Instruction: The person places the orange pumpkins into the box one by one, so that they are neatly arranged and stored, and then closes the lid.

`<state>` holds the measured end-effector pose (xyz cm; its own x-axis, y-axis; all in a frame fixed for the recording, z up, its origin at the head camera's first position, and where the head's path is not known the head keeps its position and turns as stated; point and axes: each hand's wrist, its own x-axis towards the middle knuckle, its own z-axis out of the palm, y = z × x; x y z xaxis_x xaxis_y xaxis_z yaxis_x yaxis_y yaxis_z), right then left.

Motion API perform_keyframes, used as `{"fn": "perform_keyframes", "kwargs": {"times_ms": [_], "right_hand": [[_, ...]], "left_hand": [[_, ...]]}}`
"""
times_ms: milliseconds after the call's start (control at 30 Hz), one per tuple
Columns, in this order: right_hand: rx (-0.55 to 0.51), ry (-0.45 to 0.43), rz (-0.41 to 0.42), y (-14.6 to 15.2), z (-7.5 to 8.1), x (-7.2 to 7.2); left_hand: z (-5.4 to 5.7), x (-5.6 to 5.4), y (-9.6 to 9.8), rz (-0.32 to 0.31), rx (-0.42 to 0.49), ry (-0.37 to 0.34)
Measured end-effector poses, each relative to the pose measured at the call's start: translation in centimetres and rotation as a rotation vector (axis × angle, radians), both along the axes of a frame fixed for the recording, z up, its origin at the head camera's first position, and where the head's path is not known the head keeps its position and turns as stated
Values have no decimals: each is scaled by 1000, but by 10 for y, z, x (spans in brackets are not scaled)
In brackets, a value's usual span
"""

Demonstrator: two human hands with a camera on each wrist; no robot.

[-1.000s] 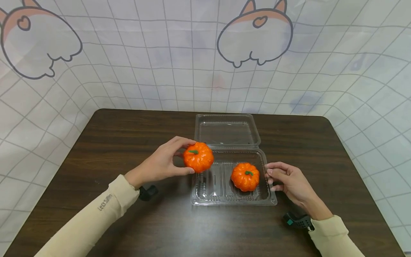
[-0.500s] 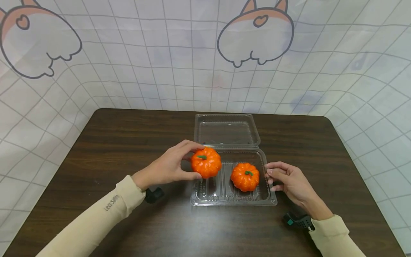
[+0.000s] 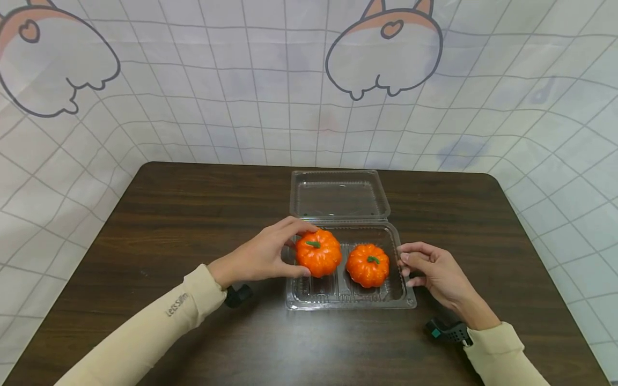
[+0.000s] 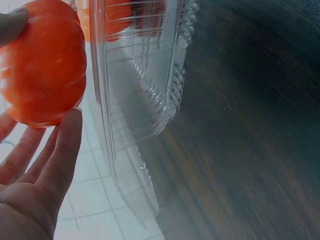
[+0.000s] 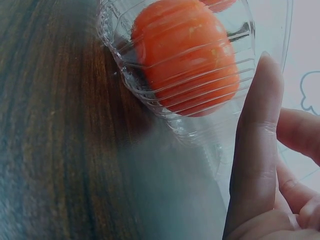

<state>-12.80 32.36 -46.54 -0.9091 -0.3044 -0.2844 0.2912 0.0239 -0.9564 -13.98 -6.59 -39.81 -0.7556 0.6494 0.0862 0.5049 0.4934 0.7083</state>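
Observation:
My left hand (image 3: 263, 254) grips a small orange pumpkin (image 3: 318, 253) with a green stem, thumb on the near side and fingers on the far side. This pumpkin is over the left half of a clear plastic clamshell container (image 3: 347, 307). In the left wrist view, the gripped pumpkin (image 4: 45, 70) shows above the container's rim. A second orange pumpkin (image 3: 368, 266) sits in the right half of the container, seen through the ribbed wall in the right wrist view. At the container's right edge, my right hand (image 3: 441, 276) pinches the rim between thumb and fingers.
Behind the container's base, its clear lid (image 3: 340, 194) lies folded back flat. Everything rests on a dark wood-grain table (image 3: 203, 193). A white grid-patterned cloth (image 3: 299, 123) hangs behind and along both sides.
My left hand has carried its pumpkin rightward and lower, from the container's left edge to over its left half, close beside the other pumpkin. The right hand has stayed at the rim.

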Motion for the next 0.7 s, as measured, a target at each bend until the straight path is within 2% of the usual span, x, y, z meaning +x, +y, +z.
{"fn": "perform_keyframes", "kwargs": {"times_ms": [233,700], "right_hand": [[-15,-2,0,1,-1,1],[-16,7,10,1,-2,0]], "left_hand": [[-3,-1,7,-34,-27,-14],[-9,-1,14,-48,-94,-3]]}}
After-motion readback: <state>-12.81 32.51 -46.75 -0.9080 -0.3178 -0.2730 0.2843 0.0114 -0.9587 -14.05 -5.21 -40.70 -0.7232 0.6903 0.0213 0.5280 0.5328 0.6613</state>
